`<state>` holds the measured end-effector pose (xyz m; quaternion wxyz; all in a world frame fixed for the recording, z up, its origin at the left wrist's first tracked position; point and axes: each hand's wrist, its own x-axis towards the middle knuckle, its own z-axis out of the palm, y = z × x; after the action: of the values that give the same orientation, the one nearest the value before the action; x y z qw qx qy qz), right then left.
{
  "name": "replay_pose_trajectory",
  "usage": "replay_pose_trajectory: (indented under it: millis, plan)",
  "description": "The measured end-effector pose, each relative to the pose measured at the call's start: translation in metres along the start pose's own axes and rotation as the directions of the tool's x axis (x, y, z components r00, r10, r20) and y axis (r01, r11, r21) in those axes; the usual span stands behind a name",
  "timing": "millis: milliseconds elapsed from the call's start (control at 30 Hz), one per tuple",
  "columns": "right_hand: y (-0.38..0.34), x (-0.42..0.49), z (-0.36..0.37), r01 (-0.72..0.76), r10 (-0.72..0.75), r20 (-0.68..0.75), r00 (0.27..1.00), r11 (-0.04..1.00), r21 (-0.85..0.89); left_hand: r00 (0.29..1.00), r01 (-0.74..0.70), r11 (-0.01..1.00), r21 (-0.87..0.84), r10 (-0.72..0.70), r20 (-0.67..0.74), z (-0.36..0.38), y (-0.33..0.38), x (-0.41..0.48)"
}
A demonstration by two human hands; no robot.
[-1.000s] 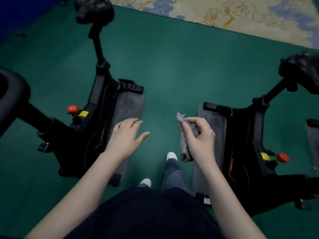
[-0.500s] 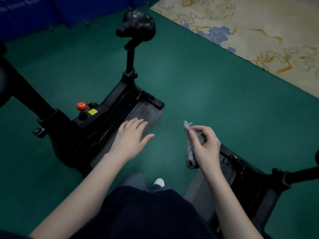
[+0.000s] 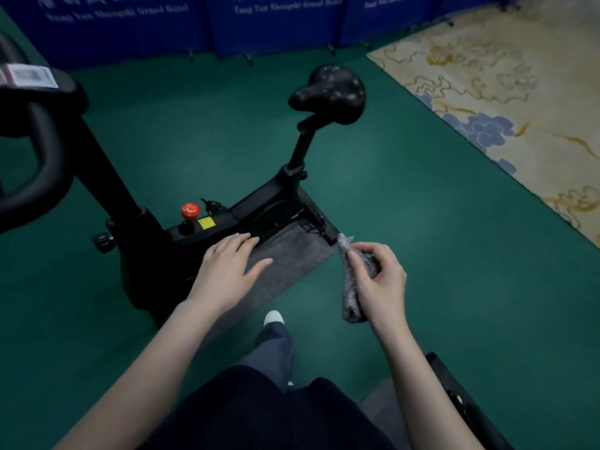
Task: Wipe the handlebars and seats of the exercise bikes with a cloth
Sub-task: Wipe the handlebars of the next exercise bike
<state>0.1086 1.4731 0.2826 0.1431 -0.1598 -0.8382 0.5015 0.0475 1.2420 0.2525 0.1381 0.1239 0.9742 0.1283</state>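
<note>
- The cloth point(image 3: 351, 302), grey and bunched into a long roll, hangs upright in the air right of centre. Its top tip pokes out above the fingers and its lower end dangles below the palm.
- The right hand point(image 3: 380, 280) pinches the cloth near its top, with thumb and fingers curled round it.
- The left hand point(image 3: 227, 271) is apart from the right and holds nothing. It lies palm down with its fingers straight, over the near edge of the bike frame; whether it touches the frame cannot be told.
- The exercise bike point(image 3: 152, 254) stands to the left on a grey mat point(image 3: 292, 267). A red knob point(image 3: 190, 211) and a yellow label point(image 3: 206, 223) sit on top of its frame.
- Its black seat point(image 3: 328, 95) rises on a slanted post at the far side, well apart from the cloth.
- The black handlebar point(image 3: 39, 157) curves in at the far left edge.
- One white shoe tip point(image 3: 273, 318) shows on the green floor point(image 3: 422, 206) between the two arms.
- Part of a second bike point(image 3: 461, 401) shows at the near right.
- Farther off lie a pale patterned carpet point(image 3: 503, 92) on the right and blue panels point(image 3: 276, 21) along the far wall.
</note>
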Motion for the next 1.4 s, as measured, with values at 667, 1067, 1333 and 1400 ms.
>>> replay_pose_trajectory:
  millis: [667,1067,1333,1400]
  plan:
    - [-0.051,0.183,0.120,0.290,-0.321,0.477,0.818,0.947,0.140,0.831,0.526,0.829,-0.192,-0.549,-0.091,-0.025,-0.049,0.061]
    - [-0.086,0.263,0.183,0.338,-0.531,0.756,0.383,0.842,0.420,0.415,0.810,0.445,-0.382,-0.895,-0.163,-0.031,-0.004,0.063]
    - [-0.129,0.237,0.215,0.268,-0.661,0.749,0.057,0.732,0.626,0.051,0.830,0.142,-0.540,-0.982,-0.181,-0.026,0.027,0.024]
    - [-0.145,0.223,0.221,0.233,-0.692,0.722,0.007,0.703,0.671,-0.021,0.810,0.094,-0.578,-0.982,-0.189,-0.025,0.028,0.012]
